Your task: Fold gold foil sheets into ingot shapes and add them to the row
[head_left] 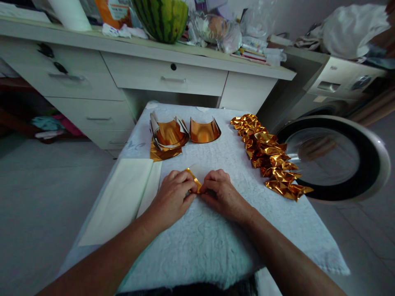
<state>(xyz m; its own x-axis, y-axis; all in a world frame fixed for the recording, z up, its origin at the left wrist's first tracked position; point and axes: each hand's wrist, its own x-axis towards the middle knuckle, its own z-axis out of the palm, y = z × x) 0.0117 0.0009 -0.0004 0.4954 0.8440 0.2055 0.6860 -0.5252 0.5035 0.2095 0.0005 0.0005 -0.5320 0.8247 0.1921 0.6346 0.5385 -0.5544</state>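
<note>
A small strip of gold foil paper (195, 179) sits between my two hands at the middle of the cloth-covered table. My left hand (176, 192) pinches its left side, fingers curled over it. The fingertips of my right hand (219, 191) are pressed together at its right end, close to my left fingertips. Beyond them stand a stack of curved gold sheets with pale backs (169, 133) and, beside it on the right, a single curved gold sheet (205, 130). Folded gold foil pieces (271, 155) lie in an overlapping row on the right side.
White paper sheets (119, 199) lie on the table's left side. Behind the table is a white drawer cabinet (173, 76), with a watermelon (163, 18) and bags on top. A washing machine's open round door (333, 158) reaches near the table's right edge.
</note>
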